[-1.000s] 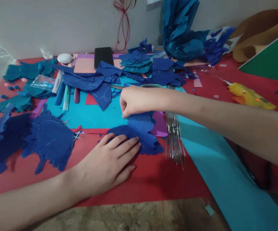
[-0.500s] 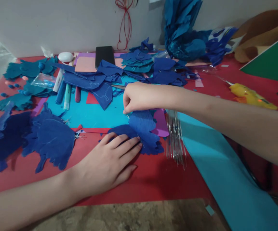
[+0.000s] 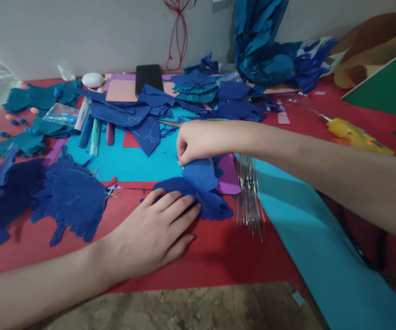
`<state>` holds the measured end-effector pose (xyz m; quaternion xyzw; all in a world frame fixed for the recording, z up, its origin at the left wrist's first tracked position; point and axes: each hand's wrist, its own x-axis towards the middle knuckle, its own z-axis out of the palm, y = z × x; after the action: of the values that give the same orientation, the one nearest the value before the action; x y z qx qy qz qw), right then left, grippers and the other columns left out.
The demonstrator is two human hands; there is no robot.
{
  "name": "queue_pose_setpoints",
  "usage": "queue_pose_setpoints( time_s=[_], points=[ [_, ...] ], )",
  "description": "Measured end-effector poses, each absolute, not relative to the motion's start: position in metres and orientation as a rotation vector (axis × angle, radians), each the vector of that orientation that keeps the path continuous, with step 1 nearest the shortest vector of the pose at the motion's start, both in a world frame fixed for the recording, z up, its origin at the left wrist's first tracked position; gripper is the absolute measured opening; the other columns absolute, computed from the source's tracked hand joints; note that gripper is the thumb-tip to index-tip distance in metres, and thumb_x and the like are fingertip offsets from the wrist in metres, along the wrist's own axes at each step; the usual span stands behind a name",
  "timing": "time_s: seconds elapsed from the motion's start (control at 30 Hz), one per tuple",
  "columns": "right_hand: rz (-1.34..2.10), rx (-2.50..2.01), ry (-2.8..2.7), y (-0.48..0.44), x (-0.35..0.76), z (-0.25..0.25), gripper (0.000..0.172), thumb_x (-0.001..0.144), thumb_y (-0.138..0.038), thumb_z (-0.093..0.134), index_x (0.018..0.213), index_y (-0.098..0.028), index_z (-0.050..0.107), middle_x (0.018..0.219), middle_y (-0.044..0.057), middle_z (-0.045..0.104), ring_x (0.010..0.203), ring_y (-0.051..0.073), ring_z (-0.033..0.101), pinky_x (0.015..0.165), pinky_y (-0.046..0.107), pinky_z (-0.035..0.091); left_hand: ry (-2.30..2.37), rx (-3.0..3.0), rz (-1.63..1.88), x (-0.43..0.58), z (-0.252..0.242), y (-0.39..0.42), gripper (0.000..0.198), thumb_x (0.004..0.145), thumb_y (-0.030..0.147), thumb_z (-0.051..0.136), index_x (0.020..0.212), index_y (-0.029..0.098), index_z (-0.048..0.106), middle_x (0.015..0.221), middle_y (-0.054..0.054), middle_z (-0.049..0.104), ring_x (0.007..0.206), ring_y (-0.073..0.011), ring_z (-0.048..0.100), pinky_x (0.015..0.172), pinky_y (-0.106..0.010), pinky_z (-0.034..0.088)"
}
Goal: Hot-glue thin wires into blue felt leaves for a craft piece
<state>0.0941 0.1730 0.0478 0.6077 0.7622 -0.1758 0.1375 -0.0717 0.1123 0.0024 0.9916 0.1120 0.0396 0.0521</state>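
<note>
My left hand [image 3: 160,229] lies palm down with fingers stretched, pressing on a dark blue crepe paper butterfly shape [image 3: 201,176] with scalloped edges. My right hand [image 3: 191,144] is closed in a pinch at the top of that shape. Tiny pale wire ends show at its fingertips; most of them are hidden by the fingers. To the left rest two similar blue crepe paper butterflies [image 3: 70,199], with thin white wires poking out. A bundle of thin silvery wires [image 3: 250,197] lies right of the paper under my right forearm.
Scissors [image 3: 170,123], markers [image 3: 94,137] and blue crepe scraps [image 3: 122,114] lie behind my hands. A black phone-like slab [image 3: 149,80] is farther back. At right are a yellow glue gun [image 3: 357,136], a turquoise sheet [image 3: 321,238] and a green board [image 3: 386,87].
My right hand's pinch has shifted very slightly, and the upper flap of the blue crepe paper has changed shape, folding a little toward the left. My left hand stays put.
</note>
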Motion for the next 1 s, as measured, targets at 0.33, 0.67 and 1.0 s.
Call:
queue_pose_setpoints(
  time_s=[0.33, 0.67, 1.0],
  points=[
    [-0.524, 1.794, 2.193, 0.172, 0.094, 0.052, 0.015, 0.069, -0.026, 0.061, 0.073, -0.013, 0.066, 0.053, 0.000, 0.054, 0.051, 0.010, 0.048, 0.045, 0.022, 0.030, 0.336, 3.004, 0.119, -0.072, 0.003, 0.113, 0.036, 0.089, 0.029, 0.029, 0.113, 0.012, 0.049, 0.119, -0.008, 0.053, 0.102, -0.0246, 0.047, 0.086, -0.043, 0.037],
    [-0.518, 2.191, 2.319, 0.158, 0.128, 0.075, 0.015, 0.070, -0.027, 0.058, 0.073, -0.014, 0.067, 0.068, 0.003, 0.062, 0.062, 0.013, 0.055, 0.051, 0.022, 0.036, 0.331, 3.018, 0.243, -0.074, 0.008, 0.112, 0.032, 0.087, 0.023, 0.033, 0.110, 0.010, 0.051, 0.112, -0.010, 0.056, 0.100, -0.0249, 0.049, 0.085, -0.042, 0.038],
    [0.064, 3.022, 1.834, 0.097, 0.209, 0.112, 0.031, 0.077, -0.030, 0.047, 0.093, -0.010, 0.064, 0.084, 0.009, 0.064, 0.075, 0.012, 0.055, 0.059, 0.024, 0.033, 0.673, 2.869, 0.425, -0.063, 0.025, 0.160, 0.032, 0.082, 0.025, 0.042, 0.111, 0.011, 0.044, 0.110, -0.012, 0.052, 0.103, -0.0219, 0.049, 0.086, -0.037, 0.042]
  ],
)
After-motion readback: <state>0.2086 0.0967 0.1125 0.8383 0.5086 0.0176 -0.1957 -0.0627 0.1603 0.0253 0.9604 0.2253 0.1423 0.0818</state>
